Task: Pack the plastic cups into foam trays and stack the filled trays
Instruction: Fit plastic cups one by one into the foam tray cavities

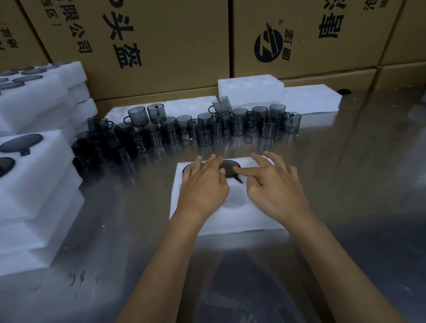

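Both hands rest on a white foam tray [241,212] lying flat on the worktop [353,193] in front of the person. The left hand [203,183] lies palm down with straight fingers over the tray's far left pocket and hides most of it; only a dark rim arc shows beside the hand, so what that pocket holds cannot be told for certain. The right hand [274,186] is open, fingers spread, its index finger laid on a seated dark cup [231,168] in the far middle pocket, whose handle points toward the near right. An unfilled round pocket [234,199] shows between the two wrists. The tray's right part is covered by the right hand.

Beyond the tray, a long row of loose smoky plastic cups [208,129] stands on the worktop, some stacked or tilted; those at the left end merge into a dark mass and cannot be counted.

At the left edge, stacked filled trays [20,200] are cut off by the frame. More foam pieces [279,93] lie at the far side.

The worktop is reflective metal. Cardboard boxes [164,35] with printed characters form the backdrop.
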### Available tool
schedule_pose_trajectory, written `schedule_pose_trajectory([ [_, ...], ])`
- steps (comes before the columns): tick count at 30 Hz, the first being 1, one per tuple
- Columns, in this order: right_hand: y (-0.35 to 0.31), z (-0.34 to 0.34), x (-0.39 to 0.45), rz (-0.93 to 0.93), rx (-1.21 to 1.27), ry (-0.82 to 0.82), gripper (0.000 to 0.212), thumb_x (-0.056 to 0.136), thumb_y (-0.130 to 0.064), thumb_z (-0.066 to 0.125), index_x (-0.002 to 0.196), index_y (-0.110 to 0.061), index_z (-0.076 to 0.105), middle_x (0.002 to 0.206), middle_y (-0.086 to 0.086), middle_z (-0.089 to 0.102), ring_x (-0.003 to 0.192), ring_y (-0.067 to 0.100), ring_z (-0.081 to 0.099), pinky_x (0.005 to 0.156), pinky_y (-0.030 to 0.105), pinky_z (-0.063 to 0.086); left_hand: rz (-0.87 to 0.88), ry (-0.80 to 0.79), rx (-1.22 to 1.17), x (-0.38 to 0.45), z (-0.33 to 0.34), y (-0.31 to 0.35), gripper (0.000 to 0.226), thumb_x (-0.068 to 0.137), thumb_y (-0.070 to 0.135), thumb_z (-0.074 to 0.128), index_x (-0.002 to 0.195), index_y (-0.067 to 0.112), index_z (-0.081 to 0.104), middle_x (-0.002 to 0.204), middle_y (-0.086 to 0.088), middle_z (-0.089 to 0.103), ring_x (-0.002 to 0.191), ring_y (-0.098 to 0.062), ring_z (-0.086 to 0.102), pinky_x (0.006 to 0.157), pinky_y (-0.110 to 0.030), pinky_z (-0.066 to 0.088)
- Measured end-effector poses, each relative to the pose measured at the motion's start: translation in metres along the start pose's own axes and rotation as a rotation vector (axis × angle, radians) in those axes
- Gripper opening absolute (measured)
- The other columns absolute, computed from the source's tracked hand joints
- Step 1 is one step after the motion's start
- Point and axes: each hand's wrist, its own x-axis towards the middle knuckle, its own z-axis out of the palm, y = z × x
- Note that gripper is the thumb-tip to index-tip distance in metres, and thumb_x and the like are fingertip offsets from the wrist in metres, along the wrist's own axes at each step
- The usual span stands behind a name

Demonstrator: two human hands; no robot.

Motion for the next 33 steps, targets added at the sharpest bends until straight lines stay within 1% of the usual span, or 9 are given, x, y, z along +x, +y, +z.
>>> schedule_pose_trajectory([
  [3,0.002,0.0,-0.004,-0.003,0.028,-0.01,0.05,0.094,-0.019,0.041,0.133,-0.045,0.059,0.161,-0.006,0.032,0.148,0.012,0.015,0.114,0.04,0.014,0.02,-0.015,0.025,0.002,-0.008,0.001,0.045,0.106,0.025,0.035,0.15,0.019,0.04,0.156,0.002,0.039,0.15,-0.022,0.023,0.121,-0.039,0.018],
  [7,-0.001,-0.012,0.009,0.075,0.194,0.008,0.048,0.09,-0.013,0.049,0.125,-0.042,0.066,0.154,-0.01,0.042,0.144,0.012,0.021,0.116,0.04,0.012,0.064,-0.091,0.117,0.019,-0.037,0.0,0.032,0.099,0.031,0.052,0.129,0.031,0.065,0.123,0.003,0.065,0.121,-0.024,0.055,0.111,-0.042,0.033],
  [11,-0.018,-0.02,0.058,-0.02,0.158,0.087,0.056,0.092,-0.018,0.05,0.146,-0.032,0.047,0.141,-0.003,0.055,0.135,0.025,0.036,0.113,0.048,0.028,0.069,0.024,-0.181,0.032,-0.033,-0.012,0.016,0.095,0.026,0.064,0.1,0.02,0.078,0.094,0.005,0.068,0.097,-0.017,0.064,0.085,-0.028,0.05],
  [15,-0.034,-0.007,0.14,-0.074,-0.086,-0.02,0.065,0.093,-0.025,0.051,0.154,-0.025,0.03,0.152,0.008,0.043,0.138,0.032,0.035,0.11,0.048,0.029,0.076,0.095,-0.354,0.043,-0.02,-0.024,0.014,0.089,0.016,0.069,0.082,0.023,0.078,0.081,0.018,0.065,0.075,0.008,0.059,0.064,-0.004,0.04],
  [20,-0.019,0.022,0.229,-0.054,-0.233,-0.095,0.076,0.091,-0.011,0.051,0.158,-0.018,0.016,0.168,-0.001,0.007,0.145,0.032,0.029,0.115,0.049,0.03,0.062,0.059,-0.4,0.055,-0.018,-0.029,0.022,0.083,0.016,0.07,0.066,0.029,0.073,0.069,0.022,0.067,0.068,0.007,0.06,0.062,-0.013,0.043],
  [22,-0.011,0.031,0.253,-0.058,-0.236,-0.113,0.082,0.09,-0.007,0.052,0.16,-0.017,0.009,0.168,0.002,0.006,0.145,0.033,0.029,0.114,0.048,0.034,0.052,0.057,-0.408,0.061,-0.017,-0.03,0.024,0.079,0.017,0.072,0.058,0.029,0.07,0.065,0.023,0.066,0.062,0.007,0.059,0.06,-0.017,0.043],
  [26,-0.003,0.039,0.281,-0.118,-0.292,-0.074,0.07,0.087,-0.002,0.057,0.15,-0.011,0.029,0.146,0.016,0.041,0.123,0.041,0.05,0.093,0.046,0.046,0.057,0.055,-0.417,0.064,-0.014,-0.03,0.023,0.077,0.02,0.073,0.056,0.027,0.069,0.063,0.023,0.066,0.059,0.005,0.059,0.059,-0.018,0.044],
  [30,-0.006,0.049,0.28,-0.118,-0.34,0.026,0.048,0.085,0.002,0.061,0.132,-0.001,0.048,0.133,0.018,0.043,0.116,0.039,0.051,0.085,0.044,0.044,0.066,0.045,-0.429,0.065,-0.017,-0.031,0.019,0.077,0.019,0.074,0.059,0.024,0.071,0.065,0.02,0.067,0.06,0.004,0.06,0.062,-0.021,0.05],
  [33,-0.009,0.041,0.267,-0.11,-0.321,0.129,0.029,0.094,-0.008,0.06,0.12,0.003,0.055,0.13,0.017,0.042,0.114,0.038,0.049,0.084,0.043,0.043,0.067,0.047,-0.431,0.065,-0.017,-0.033,0.022,0.077,0.018,0.073,0.058,0.027,0.07,0.064,0.021,0.067,0.059,0.005,0.059,0.06,-0.018,0.046],
])
